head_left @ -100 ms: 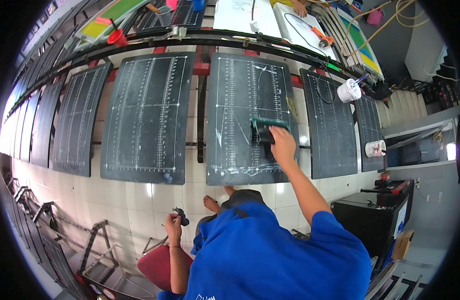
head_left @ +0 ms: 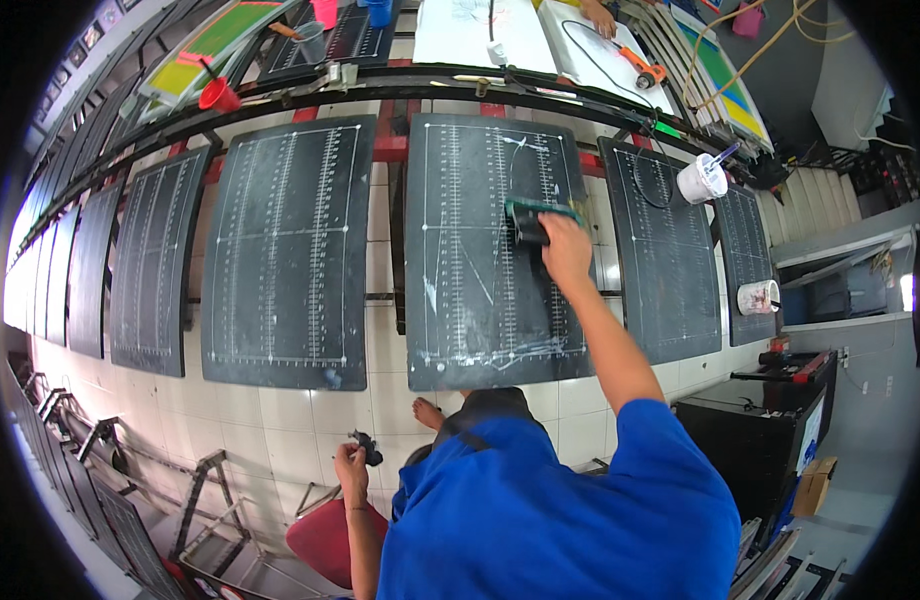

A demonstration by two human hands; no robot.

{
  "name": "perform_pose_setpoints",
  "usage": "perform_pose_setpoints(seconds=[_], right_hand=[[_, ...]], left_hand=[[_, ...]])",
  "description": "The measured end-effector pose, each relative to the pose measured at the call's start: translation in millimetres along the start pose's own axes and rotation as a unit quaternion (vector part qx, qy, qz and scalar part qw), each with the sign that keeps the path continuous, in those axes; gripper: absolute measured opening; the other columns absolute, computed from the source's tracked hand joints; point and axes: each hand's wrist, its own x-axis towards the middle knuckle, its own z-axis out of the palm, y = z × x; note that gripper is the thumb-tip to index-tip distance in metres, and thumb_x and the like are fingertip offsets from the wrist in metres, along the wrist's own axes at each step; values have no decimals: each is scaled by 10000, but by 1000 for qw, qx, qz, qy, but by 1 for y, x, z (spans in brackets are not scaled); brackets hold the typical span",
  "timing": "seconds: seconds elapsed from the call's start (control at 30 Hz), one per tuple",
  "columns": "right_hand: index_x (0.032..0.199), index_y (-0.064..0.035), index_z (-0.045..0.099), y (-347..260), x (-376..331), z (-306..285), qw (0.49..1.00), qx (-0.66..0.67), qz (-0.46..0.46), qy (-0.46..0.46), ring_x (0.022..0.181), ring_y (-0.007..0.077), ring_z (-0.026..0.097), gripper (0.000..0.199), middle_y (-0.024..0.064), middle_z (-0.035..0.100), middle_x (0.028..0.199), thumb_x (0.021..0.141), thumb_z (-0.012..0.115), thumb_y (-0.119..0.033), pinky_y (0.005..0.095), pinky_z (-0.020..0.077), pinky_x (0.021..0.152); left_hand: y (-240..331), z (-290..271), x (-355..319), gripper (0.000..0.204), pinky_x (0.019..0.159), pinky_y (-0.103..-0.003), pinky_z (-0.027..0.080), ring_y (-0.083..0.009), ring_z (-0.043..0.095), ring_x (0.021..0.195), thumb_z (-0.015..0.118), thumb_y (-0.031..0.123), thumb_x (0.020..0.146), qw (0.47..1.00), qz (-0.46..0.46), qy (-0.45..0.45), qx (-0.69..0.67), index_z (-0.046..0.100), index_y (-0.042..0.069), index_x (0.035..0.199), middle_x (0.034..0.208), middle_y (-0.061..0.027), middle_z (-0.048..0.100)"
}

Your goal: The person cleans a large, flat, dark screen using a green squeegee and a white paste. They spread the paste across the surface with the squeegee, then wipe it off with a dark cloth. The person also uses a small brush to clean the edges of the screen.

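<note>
The right hand (head_left: 565, 250) is reaching out over the middle board (head_left: 480, 250), a dark panel ruled with white scale lines, and is gripping a dark block with a green pad (head_left: 535, 215) pressed against the board's surface near its right edge, in the upper half. White smears are showing along the board's lower edge. The left hand (head_left: 352, 462) is hanging low beside the person's blue shirt (head_left: 560, 520), above the tiled floor (head_left: 310, 420), closed around a small dark tool (head_left: 367, 448). A second board (head_left: 290, 250) is lying just beside the middle one on its left, and a third (head_left: 665, 250) on its right, each apart by a narrow gap. A white cup (head_left: 702, 178) is standing at the upper right corner of the third board. A red cup (head_left: 220, 95) is sitting on the rail beyond the boards' far edges. A red stool (head_left: 325, 540) is standing near the left hand.
</note>
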Motion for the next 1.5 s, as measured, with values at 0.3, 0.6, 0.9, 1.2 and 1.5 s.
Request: perform_pose_setpoints(seconds=[0.3, 0.6, 0.9, 1.2, 1.5], right_hand=[[1109, -75, 667, 8, 80, 29, 1000, 1, -13, 0, 934, 309, 619, 342, 94, 657, 1019, 774, 607, -44, 425, 528, 798], [992, -18, 689, 47, 182, -14, 971, -47, 213, -97, 916, 370, 685, 281, 214, 700, 968, 801, 671, -223, 484, 544, 792], [972, -48, 752, 0, 259, 51, 951, -67, 268, -139, 1002, 336, 698, 269, 181, 721, 1050, 828, 607, -222, 424, 545, 859], [870, -34, 737, -117, 204, 59, 987, -40, 36, -152, 849, 322, 711, 159, 180, 719, 898, 794, 647, -141, 435, 563, 743], [1023, 9, 617, -172, -28, -5, 972, 20, -163, -170, 933, 308, 652, 296, 161, 619, 973, 755, 662, -107, 412, 552, 722]], left_hand=[[-22, 25, 24, 132, 664, -277, 507, -150, 623, 741, 657, 86, 848, 999, -27, 13, 22, 601, -22, 896, 823, -105, 662], [-75, 39, 9, 164, 636, -315, 590, -195, 659, 770, 633, 57, 856, 977, -156, 10, -145, 573, -40, 973, 908, -142, 652], [-123, 52, -51, 126, 640, -347, 606, -197, 647, 767, 647, 13, 850, 961, -211, 76, -162, 566, -31, 937, 891, -125, 633], [-123, 46, -44, 100, 666, -316, 579, -162, 633, 756, 640, 36, 865, 961, -204, 66, -176, 566, 5, 927, 875, -84, 634], [-147, 43, 16, 104, 613, -271, 533, -134, 601, 733, 645, 105, 872, 970, -156, 36, -185, 587, 38, 926, 851, -49, 615]])
